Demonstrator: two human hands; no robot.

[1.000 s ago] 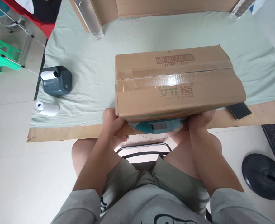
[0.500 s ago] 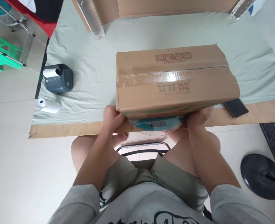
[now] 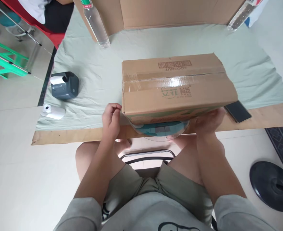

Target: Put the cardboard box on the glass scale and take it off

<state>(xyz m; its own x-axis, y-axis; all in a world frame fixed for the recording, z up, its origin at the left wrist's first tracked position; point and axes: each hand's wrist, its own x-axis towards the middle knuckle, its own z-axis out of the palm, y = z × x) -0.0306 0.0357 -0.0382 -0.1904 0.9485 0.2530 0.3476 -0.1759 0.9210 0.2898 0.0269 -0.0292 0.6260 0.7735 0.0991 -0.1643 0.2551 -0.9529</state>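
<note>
A pale green cloth (image 3: 95, 73) is spread over the table, and a strip of brown cardboard sheet (image 3: 66, 136) is left bare along the near edge. At the far side, an opened cardboard panel (image 3: 170, 12) is stood upright.

A taped cardboard box (image 3: 177, 88), printed with "COCONUT" and green characters, is set in the middle of the table on a teal scale (image 3: 160, 128), of which only the near rim and the dark display are seen beneath the box's front edge. The box's top seam is closed with clear tape.

The right hand (image 3: 207, 120) is placed at the box's near right bottom corner, touching it; the fingers are hidden under the box, so the grip cannot be told. The left hand (image 3: 111, 118) is held just beside the near left corner, with the fingers loosely curled and the fingertips close to the box wall; whether the box is actually touched cannot be told, and nothing is pinched.

A dark grey label printer (image 3: 64, 85) is seen on the cloth well to the left of the box. A clear plastic bottle (image 3: 95, 24) is stood near the far left. A black phone (image 3: 237, 111) is laid flat just beside the box's right end. A white paper roll (image 3: 53, 112) is laid at the cloth's left edge, near the printer.
</note>
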